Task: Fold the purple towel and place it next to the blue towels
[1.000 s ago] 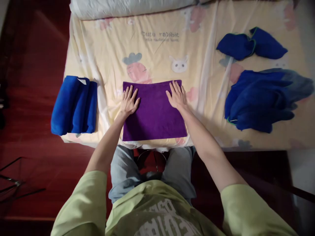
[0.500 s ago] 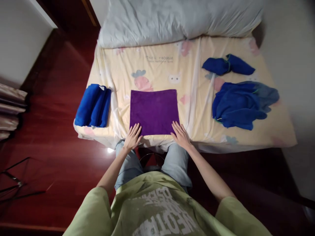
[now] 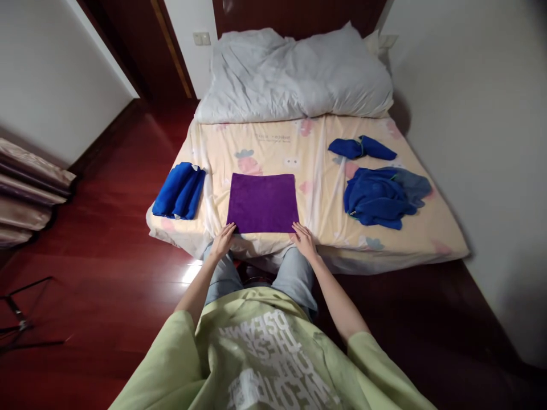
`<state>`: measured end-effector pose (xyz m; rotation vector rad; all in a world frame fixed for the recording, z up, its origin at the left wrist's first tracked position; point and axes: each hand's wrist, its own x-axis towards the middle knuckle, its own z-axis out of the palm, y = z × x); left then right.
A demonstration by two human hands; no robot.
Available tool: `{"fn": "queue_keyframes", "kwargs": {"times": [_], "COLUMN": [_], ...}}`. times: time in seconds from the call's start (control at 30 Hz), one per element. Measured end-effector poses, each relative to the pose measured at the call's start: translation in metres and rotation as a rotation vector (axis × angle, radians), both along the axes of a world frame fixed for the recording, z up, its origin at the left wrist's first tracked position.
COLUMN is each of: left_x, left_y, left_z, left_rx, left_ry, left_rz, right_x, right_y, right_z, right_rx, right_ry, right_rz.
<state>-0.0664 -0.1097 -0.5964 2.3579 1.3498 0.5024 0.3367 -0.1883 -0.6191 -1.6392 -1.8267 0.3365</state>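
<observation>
A purple towel (image 3: 262,202) lies flat and folded into a rectangle near the foot edge of the bed (image 3: 316,154). My left hand (image 3: 223,241) rests with fingers spread at the towel's near left corner. My right hand (image 3: 304,240) lies the same way at its near right corner. Both hands hold nothing. To the left of the purple towel sits a stack of folded blue towels (image 3: 179,191). On the right side of the bed lies a heap of unfolded blue towels (image 3: 380,196), with one more crumpled blue towel (image 3: 361,148) beyond it.
A white duvet and pillows (image 3: 294,74) are bunched at the head of the bed. A white wall runs along the bed's right side. Dark red wooden floor (image 3: 106,250) surrounds the foot and left side. Curtains (image 3: 25,196) hang at far left.
My hands slid from the towel's far edge down to its near corners. The view pulled back and tilted up, so the whole bed and pillows show.
</observation>
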Motion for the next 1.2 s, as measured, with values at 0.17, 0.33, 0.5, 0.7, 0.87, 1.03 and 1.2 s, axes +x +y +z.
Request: {"fn": "queue_keyframes", "kwargs": {"times": [0.17,0.33,0.5,0.7,0.87,1.03,1.2], "left_x": [0.004,0.007,0.000,-0.002,0.015,0.027,0.034], "left_y": [0.012,0.020,0.036,0.058,0.066,0.065,0.062], "left_z": [0.011,0.013,0.016,0.013,0.003,-0.008,-0.021], "left_rx": [-0.006,0.026,0.009,0.020,-0.104,-0.035,0.009], "left_ry": [0.080,0.067,-0.158,-0.405,-0.627,-0.566,-0.438], "left_rz": [0.029,0.135,0.231,0.235,0.365,0.556,0.648], "right_x": [-0.001,-0.003,0.003,0.005,0.000,-0.001,-0.005], "right_y": [0.011,0.023,0.042,0.056,0.065,0.070,0.075], "right_z": [0.007,0.010,0.006,0.003,0.007,0.009,0.000], "right_rx": [0.001,-0.016,-0.034,0.009,0.028,0.016,0.033], "right_ry": [0.007,0.117,0.371,0.624,0.630,0.502,0.370], "right_rz": [-0.067,-0.106,-0.256,-0.328,-0.485,-0.499,-0.585]}}
